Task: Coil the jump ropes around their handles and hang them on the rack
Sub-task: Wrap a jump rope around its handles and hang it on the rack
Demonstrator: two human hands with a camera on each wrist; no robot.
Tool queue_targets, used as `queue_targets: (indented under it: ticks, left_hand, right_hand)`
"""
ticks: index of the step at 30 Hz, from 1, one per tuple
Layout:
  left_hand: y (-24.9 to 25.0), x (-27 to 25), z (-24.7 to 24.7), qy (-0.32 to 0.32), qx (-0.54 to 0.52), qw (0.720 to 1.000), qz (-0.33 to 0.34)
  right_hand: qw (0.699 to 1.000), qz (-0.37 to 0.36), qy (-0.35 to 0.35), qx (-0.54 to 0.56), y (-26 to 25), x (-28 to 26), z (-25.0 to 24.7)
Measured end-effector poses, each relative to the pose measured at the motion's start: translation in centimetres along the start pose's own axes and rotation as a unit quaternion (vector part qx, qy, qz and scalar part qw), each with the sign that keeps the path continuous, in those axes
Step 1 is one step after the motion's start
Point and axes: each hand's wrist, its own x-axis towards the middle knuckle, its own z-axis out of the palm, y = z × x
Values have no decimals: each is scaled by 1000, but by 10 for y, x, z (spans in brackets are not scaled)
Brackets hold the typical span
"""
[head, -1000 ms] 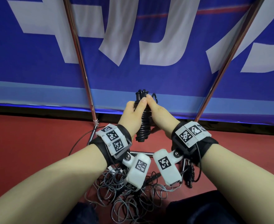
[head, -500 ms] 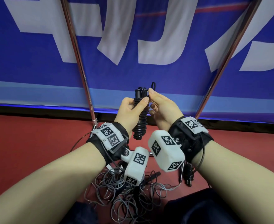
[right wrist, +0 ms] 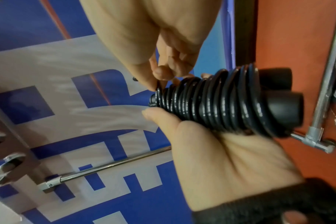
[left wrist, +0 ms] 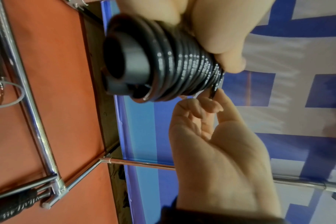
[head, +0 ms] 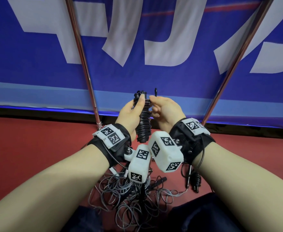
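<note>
A black jump rope [head: 144, 124] is wound in tight coils around its two paired handles, held upright at chest height before the rack. My left hand [head: 132, 111] grips the coiled bundle [left wrist: 173, 72] round its middle, thumb across the top turns. My right hand [head: 164, 109] pinches the last free bit of rope [right wrist: 157, 87] at the bundle's upper end, between thumb and forefinger; a short loop end [head: 155, 92] sticks up above it. The handle butts [right wrist: 284, 104] point down toward the floor.
Two chrome rack poles [head: 82, 52] [head: 237, 56] slant up against a blue-and-white banner; the rack's base bars [left wrist: 34, 121] lie on the red floor. A tangle of grey ropes [head: 129, 195] lies below my wrists. Another coiled black rope [head: 196, 181] lies on the floor to the right.
My right hand has come off the side of the bundle, turned palm inward and now pinches the rope end beside its top. Both hands and the bundle have risen slightly.
</note>
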Motion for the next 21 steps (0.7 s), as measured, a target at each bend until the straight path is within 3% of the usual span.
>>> queue_targets:
  ticks: [7,13,21]
  left_hand:
    - [-4,3,-7,5,98,995,-6]
    - [-5,2,-7,-7,26,999,-23]
    - [-5,3,-8,-23,-20,999,-43]
  right_hand:
    - [997,-64,8,-40,6,-3,-3]
    - [993,-94,-9,-69,8,1,-3]
    - [989,-62,-134,-1,1,-2,-7]
